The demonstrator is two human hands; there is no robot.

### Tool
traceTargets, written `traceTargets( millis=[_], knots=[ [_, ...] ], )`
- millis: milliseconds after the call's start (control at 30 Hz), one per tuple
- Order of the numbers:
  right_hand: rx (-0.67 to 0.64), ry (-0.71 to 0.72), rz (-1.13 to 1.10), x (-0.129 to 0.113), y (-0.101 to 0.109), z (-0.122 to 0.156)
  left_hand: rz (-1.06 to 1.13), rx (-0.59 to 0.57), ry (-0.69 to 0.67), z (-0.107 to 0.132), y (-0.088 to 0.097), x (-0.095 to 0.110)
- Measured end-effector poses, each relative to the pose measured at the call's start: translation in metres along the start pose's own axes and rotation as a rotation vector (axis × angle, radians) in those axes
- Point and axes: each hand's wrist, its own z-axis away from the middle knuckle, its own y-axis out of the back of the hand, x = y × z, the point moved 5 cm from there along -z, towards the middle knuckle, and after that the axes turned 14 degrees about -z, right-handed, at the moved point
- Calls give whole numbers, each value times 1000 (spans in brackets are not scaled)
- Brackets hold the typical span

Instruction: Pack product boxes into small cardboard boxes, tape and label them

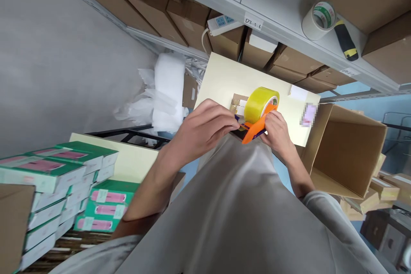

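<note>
An orange tape dispenser [256, 129] carries a wide roll of yellow tape [256, 107] and is held just in front of my body. My right hand [278, 133] is closed around the dispenser's right side. My left hand [215, 125] reaches to its front end, with thumb and fingertips pinched together there. Whether a tape end lies between those fingertips is too small to make out. Behind the roll, a small taped cardboard box [236, 102] with a white label rests on the cream tabletop [221, 75].
An open, deep cardboard box [345, 150] stands right of the table. Stacked green-and-white boxes [41, 171] are at the left. Above, a grey shelf [279, 13] holds a clear tape roll [319, 20] and a black-and-yellow cutter [346, 42]. White foam wrap [168, 90] sits behind left.
</note>
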Motion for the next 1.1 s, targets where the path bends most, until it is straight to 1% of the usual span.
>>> traceTargets(
  millis=[233,267,367,467,567,667,733,800,867,933,1033,1100],
  knots=[
    [108,-34,16,-6,3,14,-19,53,-6,5,17,17],
    [120,-29,5,-6,2,16,-31,76,-20,6,21,21],
    [145,-21,-19,-4,-4,22,-70,196,-111,7,32,36],
    [119,-45,-64,-1,-14,23,-107,277,-159,8,38,45],
    [83,-73,-108,-3,-25,20,-138,308,-147,6,41,46],
    [105,-103,-139,-7,-30,15,-122,263,-99,4,36,36],
    [121,-159,-182,-6,-31,12,-63,197,17,3,24,19],
    [109,-263,-226,-1,-34,10,27,133,176,5,4,-5],
    [57,-405,-262,8,-38,11,130,90,322,9,-23,-29],
    [-24,-532,-290,17,-40,12,219,59,446,16,-54,-51],
    [-149,-616,-281,30,-31,11,337,55,602,30,-96,-79],
    [-237,-639,-236,41,-16,6,397,103,719,41,-114,-99]
  ],
)
